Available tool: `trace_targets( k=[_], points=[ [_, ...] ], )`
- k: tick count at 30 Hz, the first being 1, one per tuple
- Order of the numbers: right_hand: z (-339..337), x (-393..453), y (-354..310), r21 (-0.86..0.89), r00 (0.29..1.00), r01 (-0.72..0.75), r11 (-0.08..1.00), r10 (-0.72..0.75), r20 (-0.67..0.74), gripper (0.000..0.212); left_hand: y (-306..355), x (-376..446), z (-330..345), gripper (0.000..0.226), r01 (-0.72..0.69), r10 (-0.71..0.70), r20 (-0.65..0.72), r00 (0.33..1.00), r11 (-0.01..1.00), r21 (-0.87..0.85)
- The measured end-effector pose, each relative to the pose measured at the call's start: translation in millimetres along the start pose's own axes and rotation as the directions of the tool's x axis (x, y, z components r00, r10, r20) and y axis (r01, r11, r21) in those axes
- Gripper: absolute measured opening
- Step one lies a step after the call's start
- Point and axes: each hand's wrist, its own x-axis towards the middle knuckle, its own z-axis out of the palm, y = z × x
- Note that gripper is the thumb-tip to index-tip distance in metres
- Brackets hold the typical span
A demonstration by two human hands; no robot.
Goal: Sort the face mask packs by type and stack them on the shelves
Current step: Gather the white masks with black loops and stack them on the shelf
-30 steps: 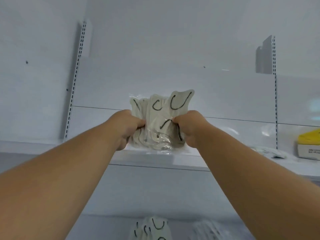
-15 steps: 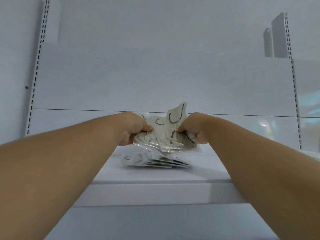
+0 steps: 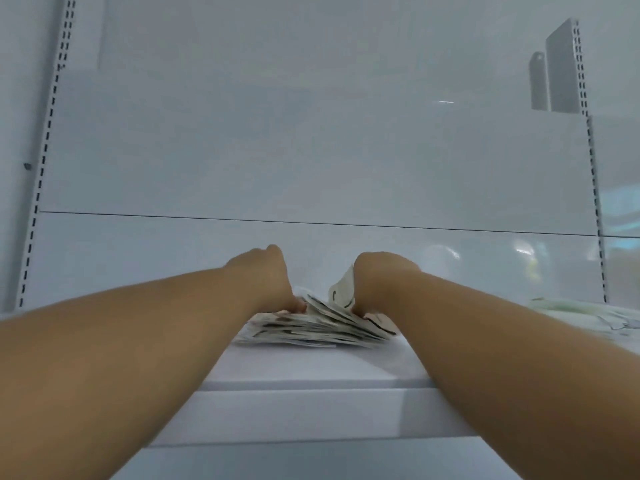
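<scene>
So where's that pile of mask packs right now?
The pile of mask packs lies mid-frame on the white shelf, between the left hand and right hand.

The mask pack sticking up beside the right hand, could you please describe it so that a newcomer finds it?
On the white shelf lies a fanned stack of packs between both hands. Against the right hand, one pack tilts upward, while the others lie flat.

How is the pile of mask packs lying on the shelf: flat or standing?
Flat. The mask packs lie fanned on the shelf; one corner curls up.
</scene>
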Motion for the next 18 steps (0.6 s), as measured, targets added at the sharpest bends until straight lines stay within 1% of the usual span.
trace_targets(
  k=[1,2,3,4,7,9,14,18],
  points=[
    [0.0,-0.2,-0.1,0.026,0.999,-0.024,0.999,0.025,-0.048,0.033,-0.3,-2.2,-0.6,0.067,-0.017,0.016,-0.046,0.999,1.0,-0.004],
    [-0.9,-1.6,-0.7,0.047,0.995,-0.043,0.998,0.047,-0.087,0.043,-0.3,-4.5,-1.9,0.059,-0.04,0.039,-0.07,0.997,0.999,-0.009],
    [-1.3,-2.4,-0.6,0.064,0.99,-0.038,0.997,0.046,-0.132,0.049,-0.5,-6.8,-3.4,0.05,-0.069,0.067,-0.081,0.994,0.997,-0.02],
    [-2.2,-3.9,-0.9,0.07,0.986,-0.015,0.997,0.026,-0.168,0.049,-0.3,-10.4,-5.7,0.042,-0.094,0.091,-0.088,0.992,0.995,-0.041],
    [-6.6,-9.2,3.5,0.127,0.969,0.047,0.991,-0.015,-0.248,0.03,1.2,-23.8,-19.4,0.03,-0.138,0.128,-0.101,0.987,0.986,-0.098],
    [-11.6,-15.6,8.3,0.12,0.957,0.095,0.988,-0.057,-0.284,0.019,3.0,-36.7,-29.0,0.026,-0.126,0.116,-0.108,0.987,0.987,-0.1],
    [-28.2,-62.8,6.7,0.08,0.895,0.199,0.977,-0.148,-0.421,0.015,6.9,-91.6,-41.7,0.023,-0.155,0.139,-0.163,0.977,0.984,-0.086],
    [-42.1,-126.4,-1.0,0.11,0.871,0.243,0.964,-0.167,-0.461,0.011,4.9,-151.4,-52.8,0.023,-0.176,0.144,-0.235,0.961,0.977,-0.123]
  ],
)
